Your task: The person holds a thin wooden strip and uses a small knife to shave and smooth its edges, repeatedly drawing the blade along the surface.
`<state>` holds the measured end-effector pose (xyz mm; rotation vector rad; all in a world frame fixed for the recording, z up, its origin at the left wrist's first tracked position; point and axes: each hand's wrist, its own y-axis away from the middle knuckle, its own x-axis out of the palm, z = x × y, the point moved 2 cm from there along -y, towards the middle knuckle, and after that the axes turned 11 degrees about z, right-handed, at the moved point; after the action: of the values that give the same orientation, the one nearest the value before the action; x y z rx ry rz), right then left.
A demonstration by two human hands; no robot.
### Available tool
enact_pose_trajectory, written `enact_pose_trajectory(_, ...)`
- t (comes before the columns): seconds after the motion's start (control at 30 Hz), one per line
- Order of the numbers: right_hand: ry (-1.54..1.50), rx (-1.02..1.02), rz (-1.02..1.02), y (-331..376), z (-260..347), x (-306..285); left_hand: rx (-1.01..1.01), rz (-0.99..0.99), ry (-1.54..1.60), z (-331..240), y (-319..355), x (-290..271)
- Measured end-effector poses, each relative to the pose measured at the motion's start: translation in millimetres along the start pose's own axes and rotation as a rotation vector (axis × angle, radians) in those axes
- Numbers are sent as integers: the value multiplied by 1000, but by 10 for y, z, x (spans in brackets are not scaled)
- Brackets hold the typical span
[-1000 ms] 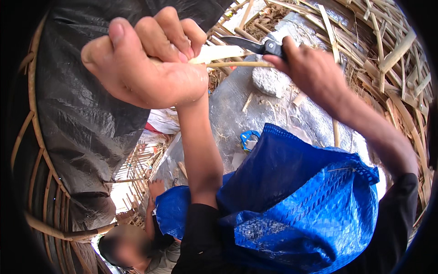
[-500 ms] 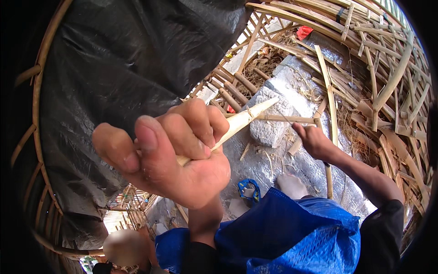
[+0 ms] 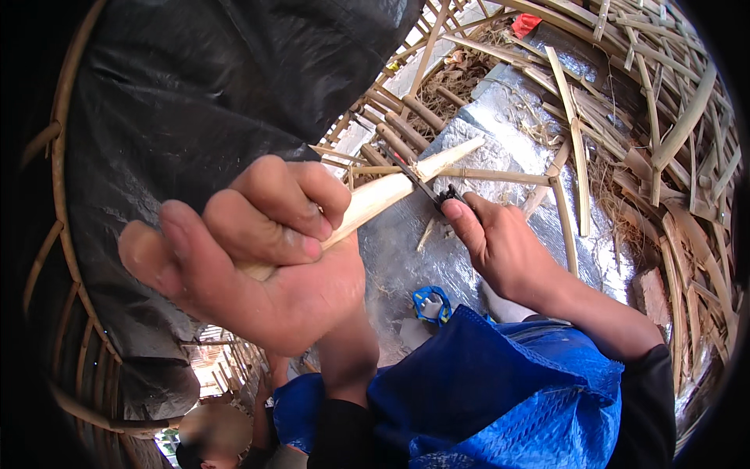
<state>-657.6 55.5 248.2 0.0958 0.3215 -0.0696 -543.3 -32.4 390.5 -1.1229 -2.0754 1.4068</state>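
My left hand (image 3: 289, 273), raised close in the middle, has its fingers curled around a pale split bamboo piece (image 3: 371, 199). The piece slants up to the right and narrows to a point past a rough, frayed spot. Across that spot lies the dark blade of a knife (image 3: 414, 173), touching the bamboo or just over it. My right hand (image 3: 508, 250) closes around the knife's black handle, thumb along the top. The fingers' far side is hidden. Blue woven plastic sheeting (image 3: 508, 391) covers my lap.
A black tarp (image 3: 211, 94) hangs at the left on bent bamboo poles. Piled bamboo strips (image 3: 687, 133) crowd the right side. Shiny silver sheeting (image 3: 391, 273) lies beneath, with a blue strap-like item (image 3: 431, 305) on it. Another person (image 3: 215, 434) is at the lower left.
My right hand has come up and left, bringing the knife blade onto the bamboo. My left hand has shifted slightly left and down, still gripping the piece.
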Motion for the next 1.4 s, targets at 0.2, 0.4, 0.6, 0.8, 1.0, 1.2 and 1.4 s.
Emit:
enact_pose_trajectory(0.2, 645, -47, -236, -26, -75, -195, -36, 64, 39, -8, 40, -111)
enact_pose_trajectory(0.4, 178, -179, -289, -140, -118, -664, -35, -139, -4, -29, -20, -4)
enact_pose_trajectory(0.6, -37, -8, 22, -74, 101, 4, -35, -124, -22, 44, -75, -41)
enact_pose_trajectory(0.8, -116, -91, -57, -86, -122, 147, -39, -149, -40, 82, -36, -112)
enact_pose_trajectory(1.0, -62, -101, 49, 19, 42, 172, -16, -200, -98, -9, -9, -260)
enact_pose_trajectory(1.2, 154, -50, -46, -5, -236, 110, -5, -74, -120, -96, 135, -24)
enact_pose_trajectory(1.4, 384, -62, -77, 32, -93, -72, -8, -37, -86, -130, 148, -182)
